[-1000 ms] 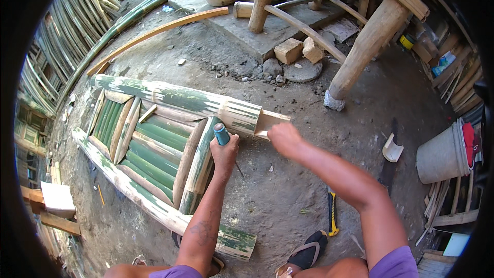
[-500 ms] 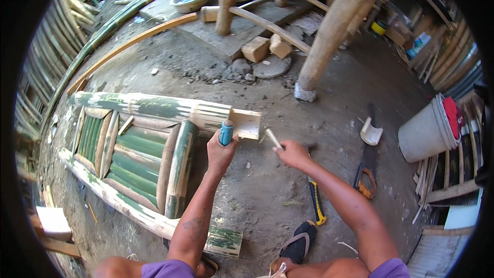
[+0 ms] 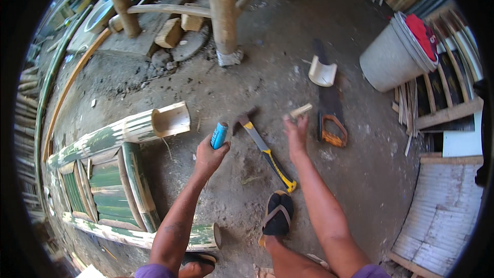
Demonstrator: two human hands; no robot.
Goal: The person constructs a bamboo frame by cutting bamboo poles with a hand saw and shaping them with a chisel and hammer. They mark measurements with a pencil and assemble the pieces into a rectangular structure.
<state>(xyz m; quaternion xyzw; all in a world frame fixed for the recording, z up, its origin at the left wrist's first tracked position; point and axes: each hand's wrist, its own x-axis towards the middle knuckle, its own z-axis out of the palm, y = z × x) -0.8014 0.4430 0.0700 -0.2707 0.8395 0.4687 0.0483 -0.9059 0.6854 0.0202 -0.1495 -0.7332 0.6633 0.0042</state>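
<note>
My left hand (image 3: pixel 210 157) is closed round the blue handle (image 3: pixel 219 135) of a tool whose working end I cannot make out. At the fingertips of my right hand (image 3: pixel 296 133) is a short pale bamboo piece (image 3: pixel 301 110). Between the hands a claw hammer (image 3: pixel 266 152) with a black and yellow handle lies on the ground. To the left lies a bamboo frame with green slats (image 3: pixel 114 193). Its upper rail, a thick bamboo pole (image 3: pixel 110 133), ends in a cut-open half-round tongue (image 3: pixel 174 119) left of my left hand.
A handsaw (image 3: pixel 333 118) lies right of my right hand, with a curved bamboo offcut (image 3: pixel 322 73) on its blade. A grey bucket (image 3: pixel 393 56) with red cloth stands farther right. Ahead are a thick post (image 3: pixel 223 20) and blocks (image 3: pixel 170 33). My sandalled foot (image 3: pixel 278 211) is near the hammer.
The view has swung to the right. My left hand has come away from the bamboo pole's cut end with the blue-handled tool. My right hand has moved toward the saw, and its bamboo piece has turned.
</note>
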